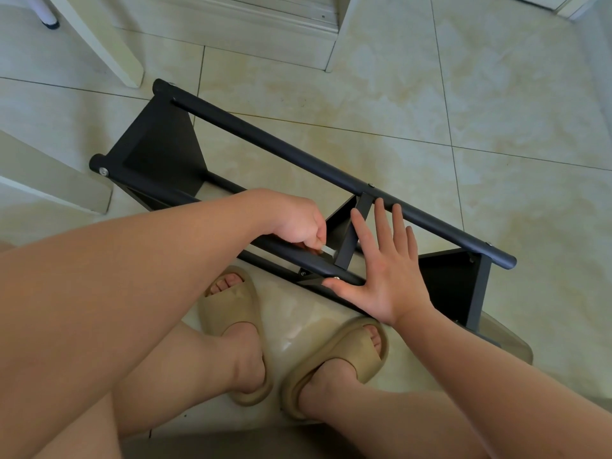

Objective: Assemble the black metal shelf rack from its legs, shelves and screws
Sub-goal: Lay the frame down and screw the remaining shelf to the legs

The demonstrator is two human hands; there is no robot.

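The rack (298,158) is black, screws (104,171) silver, tool (328,250) whitish, slippers (238,304) beige, floor tiles (463,94) mottled cream.

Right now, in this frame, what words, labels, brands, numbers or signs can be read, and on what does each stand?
None: no word, number, brand or sign shows anywhere.
The black metal shelf rack on the cream floor tiles is plain; the beige foam sandals show no logo.
The small white piece pinched by the left hand is too small to show any marking.
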